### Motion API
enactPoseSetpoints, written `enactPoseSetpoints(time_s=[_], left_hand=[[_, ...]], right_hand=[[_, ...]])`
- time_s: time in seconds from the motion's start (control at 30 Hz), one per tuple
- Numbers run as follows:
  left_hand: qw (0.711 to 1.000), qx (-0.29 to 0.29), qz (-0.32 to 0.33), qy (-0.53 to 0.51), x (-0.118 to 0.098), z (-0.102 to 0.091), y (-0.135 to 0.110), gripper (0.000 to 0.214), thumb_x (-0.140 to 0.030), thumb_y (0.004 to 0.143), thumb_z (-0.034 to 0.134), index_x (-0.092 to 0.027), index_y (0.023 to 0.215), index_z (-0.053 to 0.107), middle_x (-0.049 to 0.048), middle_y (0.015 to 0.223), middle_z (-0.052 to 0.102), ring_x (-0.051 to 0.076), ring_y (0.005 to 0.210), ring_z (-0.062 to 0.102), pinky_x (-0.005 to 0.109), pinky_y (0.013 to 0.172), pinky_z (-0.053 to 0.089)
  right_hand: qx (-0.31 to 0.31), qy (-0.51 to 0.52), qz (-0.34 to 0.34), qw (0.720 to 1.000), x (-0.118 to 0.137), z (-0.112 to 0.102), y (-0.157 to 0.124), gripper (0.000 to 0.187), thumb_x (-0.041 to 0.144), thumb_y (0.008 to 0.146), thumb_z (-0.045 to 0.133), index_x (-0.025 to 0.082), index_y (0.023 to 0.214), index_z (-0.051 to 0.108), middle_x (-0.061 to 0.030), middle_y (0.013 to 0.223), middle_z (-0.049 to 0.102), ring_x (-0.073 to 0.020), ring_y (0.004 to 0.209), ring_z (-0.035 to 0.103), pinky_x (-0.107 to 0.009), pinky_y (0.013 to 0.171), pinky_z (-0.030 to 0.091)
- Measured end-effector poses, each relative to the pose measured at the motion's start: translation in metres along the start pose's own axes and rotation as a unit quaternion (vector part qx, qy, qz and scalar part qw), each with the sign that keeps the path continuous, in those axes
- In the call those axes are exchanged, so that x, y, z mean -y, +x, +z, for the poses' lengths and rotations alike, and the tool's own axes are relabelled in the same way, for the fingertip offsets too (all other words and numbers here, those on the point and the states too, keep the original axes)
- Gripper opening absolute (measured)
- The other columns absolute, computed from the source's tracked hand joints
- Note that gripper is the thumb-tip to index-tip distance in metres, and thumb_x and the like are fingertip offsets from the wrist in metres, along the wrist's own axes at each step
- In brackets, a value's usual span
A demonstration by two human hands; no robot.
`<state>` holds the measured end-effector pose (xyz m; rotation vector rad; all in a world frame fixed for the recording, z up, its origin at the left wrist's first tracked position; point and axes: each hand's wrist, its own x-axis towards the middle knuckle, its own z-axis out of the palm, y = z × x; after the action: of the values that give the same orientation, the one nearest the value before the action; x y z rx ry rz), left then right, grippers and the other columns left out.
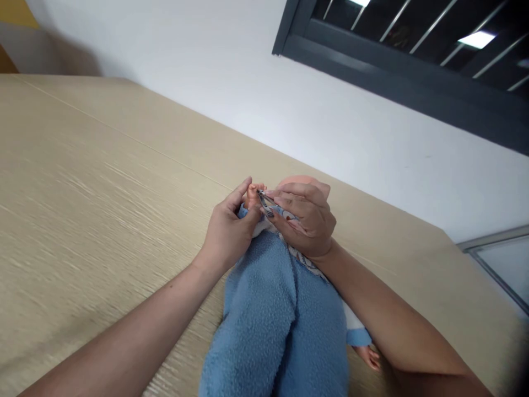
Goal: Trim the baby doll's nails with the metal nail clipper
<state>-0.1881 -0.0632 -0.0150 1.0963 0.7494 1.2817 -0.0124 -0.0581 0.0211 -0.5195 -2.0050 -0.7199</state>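
Note:
A baby doll (273, 320) in a fuzzy blue suit lies on its back on the wooden table (95, 193), its bare head mostly hidden behind my right hand. My left hand (229, 231) is closed on the doll's small raised hand (252, 194), thumb and fingers pinching it. My right hand (308, 220) is closed on a metal nail clipper (266, 202), whose jaws touch the doll's fingertips. The doll's other hand (369, 357) lies on the table under my right forearm.
A white wall (289, 105) runs along the table's far edge. A dark-framed window (413, 49) is at the upper right. A grey-framed panel (500, 264) stands beyond the table's right end.

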Motion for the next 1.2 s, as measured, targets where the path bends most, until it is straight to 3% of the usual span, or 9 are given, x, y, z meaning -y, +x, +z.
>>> enactPoseSetpoints(time_s=[0.6,0.77,0.9,1.2], left_hand=[[1.0,-0.012,0.003,0.006,-0.0005,0.0017,0.0002,0.07,-0.029,0.091,0.078,-0.017,0.156,0.057,0.0128,0.139,0.076,0.025,0.128,0.071,0.044,0.116,0.05],[0.998,-0.029,0.049,0.027,0.0014,0.0061,-0.0035,0.057,-0.028,0.094,0.077,-0.018,0.149,0.064,0.0097,0.138,0.077,0.022,0.127,0.073,0.04,0.118,0.052],[0.995,-0.023,0.084,0.042,0.0064,0.0068,-0.0057,0.059,-0.021,0.09,0.078,-0.02,0.148,0.065,0.0071,0.138,0.077,0.021,0.131,0.072,0.039,0.121,0.051],[0.993,-0.027,0.101,0.049,0.008,0.007,-0.005,0.06,-0.018,0.09,0.077,-0.018,0.148,0.065,0.0084,0.136,0.078,0.021,0.127,0.074,0.039,0.12,0.052]], right_hand=[[-0.007,0.039,-0.007,0.999,-0.0008,0.001,0.0,0.033,0.011,0.084,0.083,0.016,0.115,0.071,-0.0082,0.103,0.084,-0.0225,0.096,0.078,-0.037,0.084,0.069],[-0.015,0.032,-0.007,0.999,0.0007,-0.0007,0.0005,0.036,0.011,0.082,0.085,0.014,0.114,0.071,-0.0096,0.1,0.083,-0.0232,0.093,0.078,-0.037,0.078,0.07],[-0.013,0.0,-0.02,1.0,0.0017,-0.0022,0.0025,0.033,0.014,0.085,0.084,0.019,0.115,0.07,-0.0049,0.096,0.084,-0.0203,0.088,0.078,-0.034,0.074,0.07],[-0.008,-0.024,-0.047,0.999,0.0024,-0.004,0.0061,0.028,0.011,0.086,0.083,0.02,0.109,0.07,-0.005,0.092,0.084,-0.0188,0.087,0.078,-0.032,0.073,0.068]])
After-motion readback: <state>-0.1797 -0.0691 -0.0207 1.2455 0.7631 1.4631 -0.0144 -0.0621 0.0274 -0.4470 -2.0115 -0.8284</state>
